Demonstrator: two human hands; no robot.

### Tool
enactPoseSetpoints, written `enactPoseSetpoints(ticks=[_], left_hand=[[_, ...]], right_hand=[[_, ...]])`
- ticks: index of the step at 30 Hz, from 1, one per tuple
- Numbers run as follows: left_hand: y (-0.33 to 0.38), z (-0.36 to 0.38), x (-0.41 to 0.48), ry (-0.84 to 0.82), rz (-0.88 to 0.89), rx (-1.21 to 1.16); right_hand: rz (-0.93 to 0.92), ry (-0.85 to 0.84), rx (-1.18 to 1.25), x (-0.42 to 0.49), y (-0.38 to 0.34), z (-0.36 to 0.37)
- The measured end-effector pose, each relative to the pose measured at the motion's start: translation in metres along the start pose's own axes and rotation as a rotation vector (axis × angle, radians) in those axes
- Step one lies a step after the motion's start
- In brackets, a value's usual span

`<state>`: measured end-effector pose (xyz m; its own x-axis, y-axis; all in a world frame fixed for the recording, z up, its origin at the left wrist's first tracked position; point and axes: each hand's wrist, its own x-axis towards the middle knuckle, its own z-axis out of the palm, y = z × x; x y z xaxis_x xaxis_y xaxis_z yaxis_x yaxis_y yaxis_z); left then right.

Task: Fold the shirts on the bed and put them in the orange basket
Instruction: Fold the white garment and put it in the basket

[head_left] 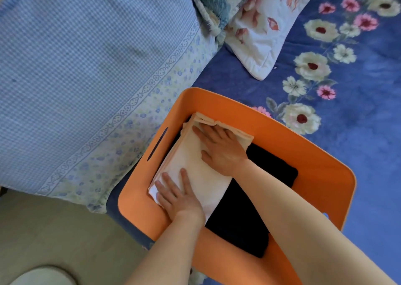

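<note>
1. Looking at a folded white shirt (195,167) already down inside the orange basket (282,137), tucked along its left wall and lying partly over a dark folded garment (249,197) in the basket's middle and right.
2. Pressing on it with the left hand (179,197) near the basket's near-left corner and the right hand (223,150) up toward the basket's far wall. Fingers straight and spread, palms down, gripping nothing, just flat on the cloth.
3. Stick with flat palms here. No pinching, or risk dragging one layer and popping the fold open.
4. Smooth toward the basket's left wall to line the long edge up with it, just beside the handle slot (158,143).
5. Check the end by the far wall: looks a bit bunched, with cream layers peeking out under the right fingertips. Worth patting down before letting go.
6. Lift straight up out of the basket, one hand at a time, to avoid pulling the top layer along.
7. Can't spot any more shirts outside the basket, only a pillow (260,34) beyond its far wall and the flowered blanket (358,154) under it. Probably close to done.
</note>
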<state>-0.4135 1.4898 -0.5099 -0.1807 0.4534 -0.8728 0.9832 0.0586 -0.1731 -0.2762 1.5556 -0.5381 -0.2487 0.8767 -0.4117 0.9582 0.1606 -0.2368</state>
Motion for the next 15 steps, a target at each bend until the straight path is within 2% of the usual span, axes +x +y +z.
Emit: enactPoseSetpoints(ticks=[4, 9, 12, 15], left_hand=[[0.002, 0.005, 0.011, 0.013, -0.006, 0.043], [-0.003, 0.002, 0.005, -0.010, 0.038, 0.004], [-0.004, -0.008, -0.013, -0.042, 0.117, -0.046], [-0.003, -0.017, -0.043, 0.049, 0.252, -0.127]], right_hand=[[0.003, -0.017, 0.056, 0.005, 0.006, 0.007], [0.019, -0.103, 0.118, -0.015, 0.000, -0.018], [0.075, -0.076, 0.128, -0.051, -0.002, -0.030], [0.163, -0.049, 0.136, -0.102, -0.005, -0.040]])
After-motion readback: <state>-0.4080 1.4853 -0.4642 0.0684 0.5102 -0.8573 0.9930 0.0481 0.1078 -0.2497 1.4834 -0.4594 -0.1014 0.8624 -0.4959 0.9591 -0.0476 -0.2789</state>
